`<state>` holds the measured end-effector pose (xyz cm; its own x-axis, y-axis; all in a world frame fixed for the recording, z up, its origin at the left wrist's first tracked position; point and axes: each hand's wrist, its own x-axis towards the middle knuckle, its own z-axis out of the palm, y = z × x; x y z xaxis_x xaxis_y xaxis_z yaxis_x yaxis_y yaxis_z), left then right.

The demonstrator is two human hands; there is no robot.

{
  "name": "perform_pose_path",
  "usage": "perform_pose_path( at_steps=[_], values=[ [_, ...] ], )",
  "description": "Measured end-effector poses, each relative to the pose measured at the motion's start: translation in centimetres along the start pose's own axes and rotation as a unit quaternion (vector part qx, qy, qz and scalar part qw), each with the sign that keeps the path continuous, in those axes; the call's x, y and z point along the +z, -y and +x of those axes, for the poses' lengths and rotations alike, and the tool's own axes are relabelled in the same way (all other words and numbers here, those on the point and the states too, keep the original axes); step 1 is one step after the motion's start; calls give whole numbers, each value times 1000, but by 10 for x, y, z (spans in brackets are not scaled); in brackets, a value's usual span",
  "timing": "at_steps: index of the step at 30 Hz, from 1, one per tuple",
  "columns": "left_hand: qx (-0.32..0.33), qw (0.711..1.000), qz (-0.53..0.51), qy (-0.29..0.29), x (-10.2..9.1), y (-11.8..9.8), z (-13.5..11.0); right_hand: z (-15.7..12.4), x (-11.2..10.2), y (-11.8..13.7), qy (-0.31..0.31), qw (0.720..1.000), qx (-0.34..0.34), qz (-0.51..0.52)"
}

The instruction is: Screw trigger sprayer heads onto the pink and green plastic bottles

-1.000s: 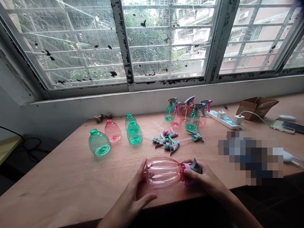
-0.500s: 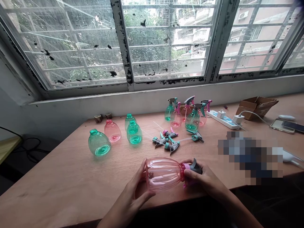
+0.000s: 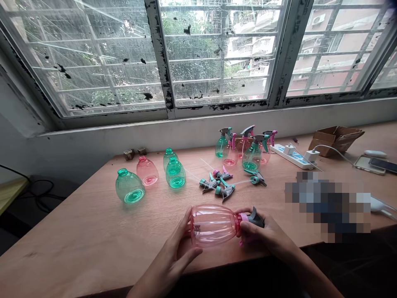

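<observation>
A clear pink spray bottle (image 3: pixel 214 225) lies sideways in front of me, just above the table's near edge. My right hand (image 3: pixel 262 229) grips its neck and the grey-and-pink spray head (image 3: pixel 252 217). At the bottle's base, my left hand (image 3: pixel 176 248) curves round it, fingers behind and thumb low in front. Beyond my hands lie several loose spray heads (image 3: pixel 225 190) with thin tubes. To the left stand uncapped bottles: green ones (image 3: pixel 129 186) and a pink one (image 3: pixel 147 171). Several bottles with spray heads fitted (image 3: pixel 252 157) are grouped at the back.
A white power strip (image 3: pixel 291 156) with plugged-in chargers lies at the back right, near an open cardboard box (image 3: pixel 335 140). Phones (image 3: pixel 383 165) rest at the far right. A blurred-out patch covers part of the table's right side. Windows run along the back wall.
The pink bottle has turned and shifted slightly, its lower side lifting a little away from my left thumb. My right hand keeps its hold on the neck.
</observation>
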<state>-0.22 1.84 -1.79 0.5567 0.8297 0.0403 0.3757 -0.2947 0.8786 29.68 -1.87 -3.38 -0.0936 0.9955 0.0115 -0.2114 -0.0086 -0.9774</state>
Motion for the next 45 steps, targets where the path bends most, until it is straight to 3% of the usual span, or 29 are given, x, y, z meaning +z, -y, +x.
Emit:
perform_pose_path(
  at_steps=[27,32,45],
  values=[
    [-32,999,-11,24,-2,-8,0,1,-1,0,5,1000,-5,-23],
    [-31,1000,-1,-1,-1,-9,1,0,0,1,-4,1000,0,-19],
    [-12,999,-34,16,-3,-9,-2,0,1,1,0,1000,7,-11]
  ],
)
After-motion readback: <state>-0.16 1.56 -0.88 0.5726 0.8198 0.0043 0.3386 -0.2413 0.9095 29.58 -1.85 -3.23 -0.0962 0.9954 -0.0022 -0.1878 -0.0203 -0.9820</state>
